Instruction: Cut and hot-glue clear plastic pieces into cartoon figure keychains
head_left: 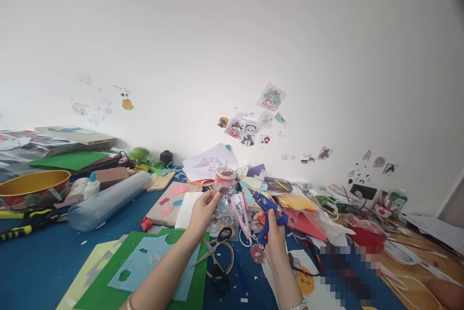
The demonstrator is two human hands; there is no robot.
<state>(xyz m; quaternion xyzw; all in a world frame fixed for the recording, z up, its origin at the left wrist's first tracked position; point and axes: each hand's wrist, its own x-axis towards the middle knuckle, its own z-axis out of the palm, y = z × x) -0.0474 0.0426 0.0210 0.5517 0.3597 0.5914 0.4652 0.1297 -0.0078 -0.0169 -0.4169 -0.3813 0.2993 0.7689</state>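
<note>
My right hand [271,228] grips a blue hot glue gun [267,206], its nozzle pointing up and to the left. My left hand [206,208] is closed, thumb and fingertips pressed together in front of the left side of a clear plastic cup [224,184] with a straw. Whatever the fingertips pinch is too small or hidden to tell. Between the hands lies a pink and white tool [242,216] with a cord. Black-handled scissors [219,252] rest open below, over a ring-shaped roll.
Green felt [181,276] and light-blue felt [139,261] lie front left. A rolled clear plastic sheet [108,201], a white glue bottle [92,188] and a gold-lined bowl [34,187] stand further left. Red sheets [308,225] and a red bundle [368,238] lie right. Paper cut-outs cling to the wall.
</note>
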